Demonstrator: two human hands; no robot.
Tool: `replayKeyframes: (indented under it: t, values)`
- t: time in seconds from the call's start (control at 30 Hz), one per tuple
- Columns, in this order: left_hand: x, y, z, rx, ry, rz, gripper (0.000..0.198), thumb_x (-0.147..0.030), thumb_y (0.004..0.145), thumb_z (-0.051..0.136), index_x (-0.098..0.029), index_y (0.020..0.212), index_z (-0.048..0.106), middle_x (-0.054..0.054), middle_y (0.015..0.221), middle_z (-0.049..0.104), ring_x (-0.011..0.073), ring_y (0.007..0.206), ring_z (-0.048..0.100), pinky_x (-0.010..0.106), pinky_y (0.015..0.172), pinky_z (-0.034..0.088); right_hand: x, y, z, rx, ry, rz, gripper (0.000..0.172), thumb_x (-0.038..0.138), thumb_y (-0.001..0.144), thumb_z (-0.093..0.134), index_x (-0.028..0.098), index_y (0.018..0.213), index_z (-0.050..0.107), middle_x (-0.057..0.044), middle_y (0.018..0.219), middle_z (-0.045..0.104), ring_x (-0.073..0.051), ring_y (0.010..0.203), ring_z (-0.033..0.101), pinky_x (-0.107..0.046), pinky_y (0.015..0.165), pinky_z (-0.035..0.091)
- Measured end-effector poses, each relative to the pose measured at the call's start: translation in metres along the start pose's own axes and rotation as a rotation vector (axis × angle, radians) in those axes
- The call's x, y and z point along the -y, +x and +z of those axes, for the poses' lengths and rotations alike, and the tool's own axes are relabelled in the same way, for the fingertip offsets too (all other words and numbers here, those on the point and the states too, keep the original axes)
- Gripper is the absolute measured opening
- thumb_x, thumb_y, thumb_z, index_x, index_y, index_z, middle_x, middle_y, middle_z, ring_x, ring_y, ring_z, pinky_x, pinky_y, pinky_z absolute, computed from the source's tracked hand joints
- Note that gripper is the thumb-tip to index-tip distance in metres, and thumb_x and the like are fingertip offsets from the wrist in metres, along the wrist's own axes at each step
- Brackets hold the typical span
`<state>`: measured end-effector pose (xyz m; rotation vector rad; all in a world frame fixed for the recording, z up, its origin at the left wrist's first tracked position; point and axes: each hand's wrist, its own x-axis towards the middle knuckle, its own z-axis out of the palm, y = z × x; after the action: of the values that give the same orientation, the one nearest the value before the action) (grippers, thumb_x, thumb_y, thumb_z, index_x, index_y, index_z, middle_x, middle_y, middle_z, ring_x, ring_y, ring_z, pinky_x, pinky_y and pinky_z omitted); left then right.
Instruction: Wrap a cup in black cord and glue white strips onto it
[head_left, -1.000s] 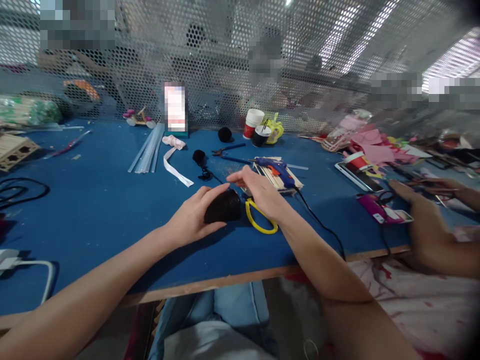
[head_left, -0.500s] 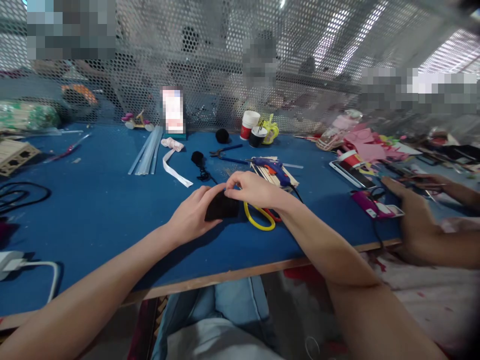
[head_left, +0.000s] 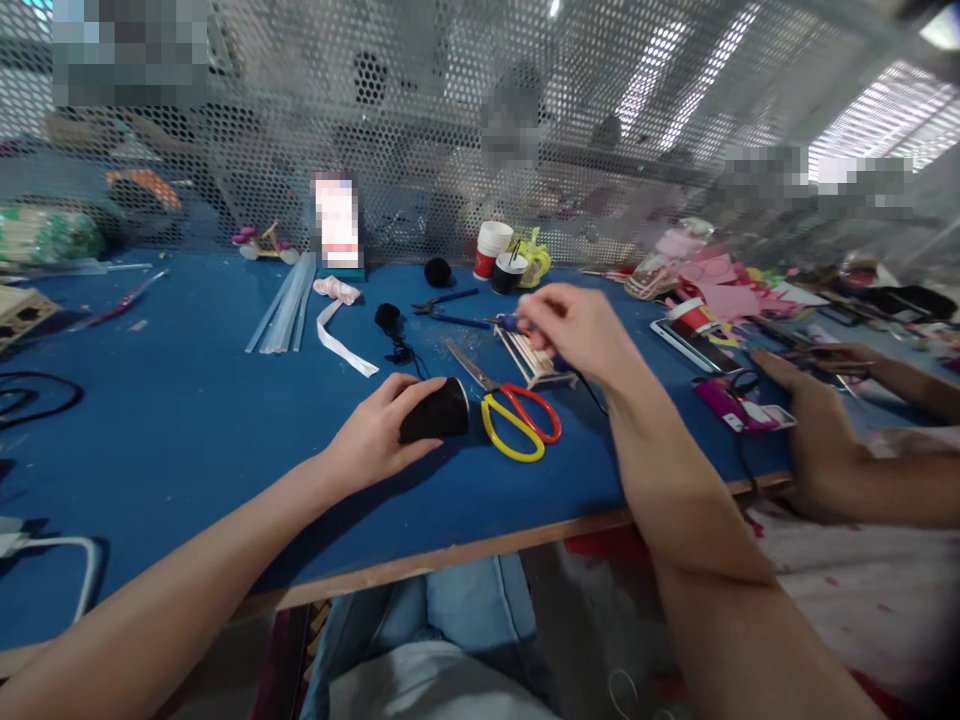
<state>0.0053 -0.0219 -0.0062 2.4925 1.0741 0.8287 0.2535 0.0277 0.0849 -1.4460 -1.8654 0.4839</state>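
The left hand [head_left: 373,437] rests on the blue tabletop [head_left: 187,420] near its front edge, its fingers wrapped around a black cup [head_left: 437,412] that lies on its side, mouth to the right. Just right of the cup lie open scissors [head_left: 516,418] with one yellow and one red handle, blades pointing away and left. Beyond them the right hand [head_left: 581,330] hangs above the tabletop over a bundle of wooden sticks [head_left: 531,357]; its fingers are curled close together at a blue glue gun [head_left: 510,322], but blur hides whether they grip it. Further right, a co-worker's hand [head_left: 817,435] lies flat beside a pink phone [head_left: 739,415]. Behind the cup sit a black pompom [head_left: 388,317], a white ribbon [head_left: 339,325] and pliers [head_left: 444,300]; clear glue sticks [head_left: 281,305] lie left of the ribbon. At the back, paper cups [head_left: 495,255] stand against a mesh screen [head_left: 420,120].
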Motion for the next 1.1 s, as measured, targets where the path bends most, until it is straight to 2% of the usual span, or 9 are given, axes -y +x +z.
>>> replayKeyframes:
  t: [0.1,0.27,0.47,0.57,0.67,0.8,0.9,1.0,1.1]
  values:
    - [-0.001,0.001,0.000,-0.031,-0.056,-0.042,0.060,-0.034,0.078,0.060,-0.022,0.132,0.038,0.012,0.119,0.049,0.0246,0.107,0.053,0.041,0.091,0.047,-0.031,0.009,-0.027,-0.234,-0.303,0.060,0.025,0.035,0.084,0.048,0.016,0.073,0.060,-0.005,0.067,0.064,-0.013,0.054,0.055,-0.026,0.054,0.041]
    - [-0.001,0.003,-0.001,-0.133,-0.166,-0.107,0.058,-0.029,0.074,0.064,-0.021,0.128,0.042,0.009,0.121,0.053,0.0237,0.112,0.052,0.041,0.095,0.044,-0.065,0.013,-0.022,0.163,-0.669,0.223,0.017,0.029,0.071,0.060,0.016,0.060,0.059,-0.008,0.063,0.062,-0.020,0.060,0.058,-0.030,0.056,0.038]
    - [0.000,0.003,-0.001,-0.084,-0.255,-0.160,0.060,-0.029,0.074,0.065,-0.021,0.128,0.041,0.009,0.124,0.053,0.0227,0.112,0.053,0.039,0.095,0.045,-0.082,0.012,0.001,0.087,-0.637,0.258,0.018,0.027,0.074,0.054,0.012,0.079,0.063,-0.015,0.081,0.065,-0.025,0.077,0.062,-0.032,0.065,0.043]
    - [0.000,0.003,-0.001,-0.084,-0.249,-0.148,0.062,-0.027,0.074,0.065,-0.021,0.130,0.040,0.009,0.126,0.052,0.0221,0.114,0.052,0.038,0.096,0.043,-0.087,0.008,0.001,-0.057,-0.560,0.293,0.033,0.026,0.073,0.056,0.008,0.101,0.057,-0.016,0.090,0.065,-0.026,0.083,0.062,-0.034,0.069,0.045]
    - [0.001,0.003,-0.002,-0.082,-0.228,-0.119,0.061,-0.027,0.075,0.064,-0.022,0.130,0.040,0.009,0.125,0.052,0.0222,0.114,0.051,0.038,0.096,0.043,-0.080,0.000,-0.005,-0.238,-0.232,0.255,0.043,0.023,0.067,0.062,0.011,0.107,0.053,-0.014,0.096,0.065,-0.023,0.083,0.061,-0.033,0.070,0.047]
    - [0.002,0.004,-0.005,-0.074,-0.198,-0.097,0.057,-0.028,0.077,0.062,-0.023,0.130,0.041,0.009,0.123,0.051,0.0227,0.113,0.051,0.039,0.096,0.043,-0.055,-0.013,-0.015,-0.010,0.173,0.146,0.017,0.032,0.071,0.064,0.017,0.076,0.057,-0.002,0.068,0.062,-0.015,0.061,0.056,-0.027,0.057,0.045]
    - [0.004,0.005,-0.008,-0.068,-0.164,-0.106,0.057,-0.029,0.078,0.061,-0.023,0.130,0.041,0.010,0.123,0.051,0.0236,0.114,0.050,0.041,0.097,0.042,-0.033,-0.021,-0.018,0.154,0.132,0.078,0.027,0.037,0.076,0.061,0.018,0.058,0.055,-0.001,0.056,0.058,-0.013,0.054,0.054,-0.026,0.055,0.045]
    - [0.009,0.006,-0.010,-0.058,-0.137,-0.118,0.058,-0.031,0.078,0.061,-0.023,0.132,0.039,0.010,0.124,0.051,0.0237,0.113,0.051,0.040,0.096,0.043,-0.017,-0.029,-0.012,0.233,0.163,0.034,0.014,0.034,0.075,0.065,0.020,0.075,0.064,0.000,0.062,0.062,-0.013,0.053,0.057,-0.027,0.053,0.049]
    - [0.014,0.006,-0.011,-0.058,-0.136,-0.128,0.059,-0.033,0.079,0.061,-0.023,0.132,0.037,0.009,0.124,0.051,0.0231,0.113,0.051,0.039,0.094,0.044,-0.010,-0.039,0.001,0.289,0.280,0.037,0.017,0.031,0.078,0.060,0.021,0.091,0.065,0.000,0.067,0.064,-0.012,0.049,0.057,-0.025,0.046,0.049]
